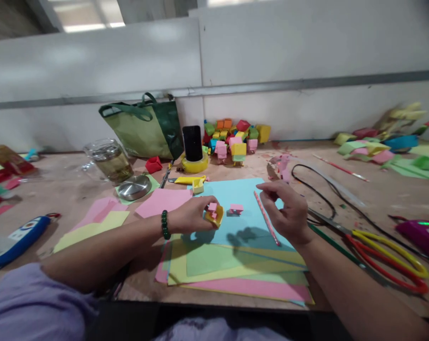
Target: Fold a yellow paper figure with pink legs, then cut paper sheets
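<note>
My left hand [195, 214], with a green bead bracelet [165, 224] at the wrist, grips a small yellow folded paper box [217, 217]. A little pink paper piece [212, 207] shows at the box's near side. Curled with thumb and forefinger brought together, my right hand [287, 210] hovers over the right side of the blue paper; whatever is in the pinch, if anything, is too small to make out. Between the hands, a small pink paper piece [236, 209] rests on the blue sheet [241, 192]. A pink patterned stick [266, 218] lies beside my right hand.
Scissors [388, 255] and a purple glue gun [418, 234] lie right. A glass mug [109, 161], steel lid [134, 188], yellow cutter [189, 180] and blue cutter [20, 239] are left. Behind stand a phone [192, 143], a green bag [143, 125] and folded paper figures [238, 151].
</note>
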Motion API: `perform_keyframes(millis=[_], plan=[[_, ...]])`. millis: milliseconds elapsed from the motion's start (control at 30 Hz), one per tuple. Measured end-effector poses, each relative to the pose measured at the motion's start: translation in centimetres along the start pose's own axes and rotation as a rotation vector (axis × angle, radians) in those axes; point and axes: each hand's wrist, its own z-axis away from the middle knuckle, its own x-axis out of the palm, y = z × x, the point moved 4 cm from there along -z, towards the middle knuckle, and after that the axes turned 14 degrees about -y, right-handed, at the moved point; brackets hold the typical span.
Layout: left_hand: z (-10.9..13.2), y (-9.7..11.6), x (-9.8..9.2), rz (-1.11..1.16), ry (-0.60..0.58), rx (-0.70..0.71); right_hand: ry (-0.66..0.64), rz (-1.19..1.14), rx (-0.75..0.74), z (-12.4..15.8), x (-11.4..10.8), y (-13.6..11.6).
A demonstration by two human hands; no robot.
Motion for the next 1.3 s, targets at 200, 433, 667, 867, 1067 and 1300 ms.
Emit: perform_keyframes(millis=[200,433,667,867,1067,1300], plan=[[2.4,1.7,-1.6,-0.033,0.07,-0.004,-0.161,-0.117,-0.003,-0.2,1.3,-1.6],[2.4,4.5,-1.8,-0.172,0.112,0.028,-0.333,-0.101,-0.051,0.4,3.4,-4.3],[2.2,4.9,-1.2,-0.048,0.137,0.052,-0.325,-0.115,0.037,0.6,3.4,-3.6],[2.7,4.0,-1.3,0.19,0.186,0.11,-0.323,-0.138,0.007,0.3,3.2,-3.8],[2.5,3.7,-1.1,0.346,0.135,0.166,-0.265,-0.235,0.015,0.2,2.4,-3.4],[3.5,2.7,-0.8,-0.034,0.627,0.37,-0.239,-0.638,0.424,0.1,2.9,-0.9]])
